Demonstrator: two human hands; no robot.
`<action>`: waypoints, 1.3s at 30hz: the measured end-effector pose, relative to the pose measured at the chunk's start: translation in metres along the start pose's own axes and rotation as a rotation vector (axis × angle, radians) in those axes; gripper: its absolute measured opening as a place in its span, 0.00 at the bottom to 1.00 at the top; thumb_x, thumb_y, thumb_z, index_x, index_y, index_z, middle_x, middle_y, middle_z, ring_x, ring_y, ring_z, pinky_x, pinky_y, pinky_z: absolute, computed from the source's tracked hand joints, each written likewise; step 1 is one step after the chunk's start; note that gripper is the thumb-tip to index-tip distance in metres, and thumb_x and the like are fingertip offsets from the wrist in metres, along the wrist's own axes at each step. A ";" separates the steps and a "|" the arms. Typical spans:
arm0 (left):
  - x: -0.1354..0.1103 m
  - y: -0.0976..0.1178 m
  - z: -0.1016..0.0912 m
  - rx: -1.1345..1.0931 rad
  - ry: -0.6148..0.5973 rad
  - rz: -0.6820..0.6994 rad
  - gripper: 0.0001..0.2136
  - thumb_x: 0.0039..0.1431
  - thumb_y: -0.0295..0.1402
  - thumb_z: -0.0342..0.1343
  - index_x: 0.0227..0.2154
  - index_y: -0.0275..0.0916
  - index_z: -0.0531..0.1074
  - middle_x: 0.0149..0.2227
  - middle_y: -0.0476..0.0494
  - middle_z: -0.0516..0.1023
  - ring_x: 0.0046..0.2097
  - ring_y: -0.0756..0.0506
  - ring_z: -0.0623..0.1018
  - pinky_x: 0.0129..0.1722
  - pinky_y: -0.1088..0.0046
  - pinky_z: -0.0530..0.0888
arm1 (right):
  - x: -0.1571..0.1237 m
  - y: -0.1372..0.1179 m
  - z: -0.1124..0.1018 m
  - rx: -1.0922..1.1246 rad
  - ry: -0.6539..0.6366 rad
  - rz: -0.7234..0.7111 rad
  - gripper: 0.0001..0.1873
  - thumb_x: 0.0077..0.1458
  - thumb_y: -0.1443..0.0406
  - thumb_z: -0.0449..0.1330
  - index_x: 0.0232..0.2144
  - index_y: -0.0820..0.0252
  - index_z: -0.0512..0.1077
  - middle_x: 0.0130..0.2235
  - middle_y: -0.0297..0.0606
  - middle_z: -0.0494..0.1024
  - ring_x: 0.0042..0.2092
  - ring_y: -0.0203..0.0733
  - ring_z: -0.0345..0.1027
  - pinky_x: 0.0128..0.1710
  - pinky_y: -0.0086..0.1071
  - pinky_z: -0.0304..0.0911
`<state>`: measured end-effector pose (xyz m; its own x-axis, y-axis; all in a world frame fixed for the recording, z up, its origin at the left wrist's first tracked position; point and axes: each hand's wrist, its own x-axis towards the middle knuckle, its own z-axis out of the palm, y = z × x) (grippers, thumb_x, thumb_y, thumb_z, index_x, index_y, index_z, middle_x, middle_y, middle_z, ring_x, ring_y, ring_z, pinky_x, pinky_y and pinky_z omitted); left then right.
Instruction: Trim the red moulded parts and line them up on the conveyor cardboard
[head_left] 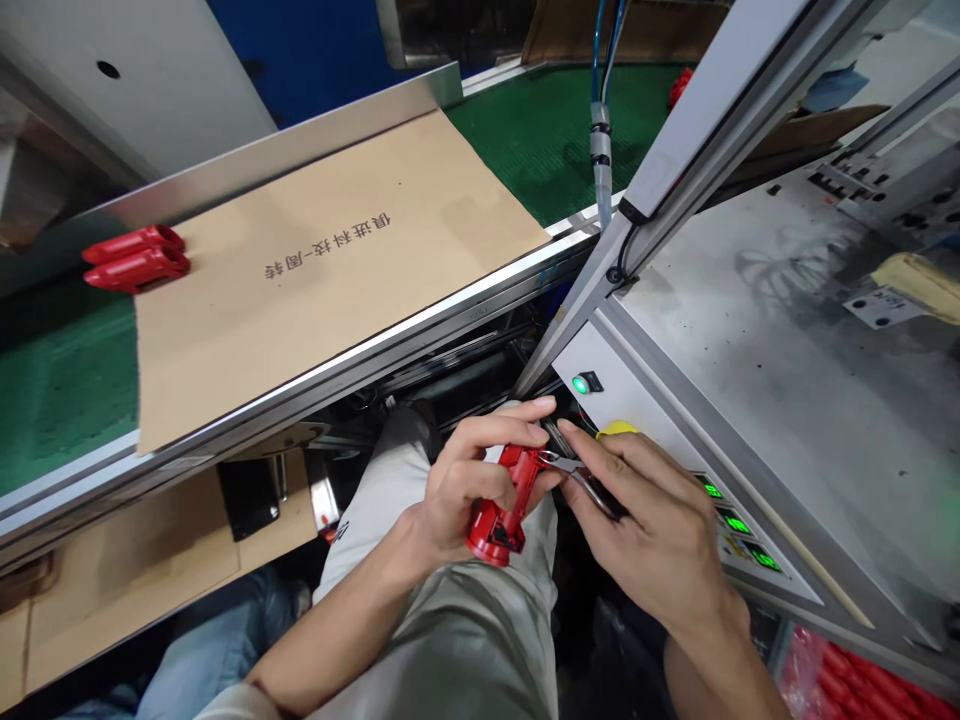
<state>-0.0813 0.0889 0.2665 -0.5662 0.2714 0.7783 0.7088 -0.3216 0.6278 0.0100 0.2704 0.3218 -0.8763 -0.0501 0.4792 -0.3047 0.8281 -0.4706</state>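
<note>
My left hand (465,480) grips a red plastic power-tool housing (499,520) above my lap, its fingers wrapped around the upper part. My right hand (637,525) is shut on a pair of small metal cutting pliers (576,472). The steel jaws of the pliers touch the top end of the housing. The pliers' handles are mostly hidden inside my right palm and fingers. Both hands are close together, with my right hand in front of the grey machine panel.
A green conveyor belt (67,390) carries a printed cardboard sheet (330,270), with a pair of red parts (135,258) at its edge. A metal rail runs along the belt. To my right stand a grey machine table (780,330) and a bin of red parts (847,680).
</note>
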 end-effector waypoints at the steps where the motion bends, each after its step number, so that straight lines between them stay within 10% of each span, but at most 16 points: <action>1: 0.000 0.000 0.000 -0.001 -0.003 0.004 0.23 0.51 0.09 0.71 0.35 0.38 0.65 0.55 0.41 0.78 0.64 0.30 0.82 0.55 0.52 0.89 | 0.000 0.001 0.000 0.008 -0.006 0.007 0.28 0.64 0.76 0.67 0.64 0.61 0.75 0.42 0.39 0.79 0.42 0.41 0.74 0.45 0.37 0.70; 28: 0.000 -0.005 -0.002 0.089 -0.050 0.039 0.21 0.54 0.13 0.72 0.34 0.39 0.66 0.56 0.45 0.78 0.64 0.33 0.82 0.54 0.54 0.90 | -0.010 0.005 0.008 -0.107 0.068 -0.031 0.29 0.63 0.78 0.67 0.64 0.60 0.77 0.40 0.38 0.84 0.40 0.40 0.77 0.47 0.35 0.71; 35: 0.006 -0.003 -0.001 0.036 0.003 0.015 0.23 0.52 0.13 0.73 0.34 0.39 0.63 0.53 0.46 0.79 0.62 0.33 0.84 0.53 0.56 0.90 | -0.009 0.014 0.007 0.318 0.119 0.356 0.16 0.68 0.67 0.68 0.56 0.49 0.82 0.45 0.33 0.86 0.42 0.37 0.81 0.41 0.29 0.74; 39: 0.008 -0.002 0.000 0.015 0.021 0.013 0.24 0.52 0.13 0.73 0.34 0.40 0.63 0.54 0.48 0.79 0.61 0.35 0.84 0.53 0.58 0.90 | -0.008 0.008 -0.002 0.133 0.077 0.205 0.25 0.66 0.71 0.67 0.63 0.50 0.78 0.44 0.37 0.80 0.44 0.39 0.77 0.44 0.34 0.73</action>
<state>-0.0875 0.0913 0.2711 -0.5656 0.2484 0.7864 0.7222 -0.3111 0.6177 0.0153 0.2785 0.3154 -0.8956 0.1582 0.4158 -0.1741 0.7354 -0.6549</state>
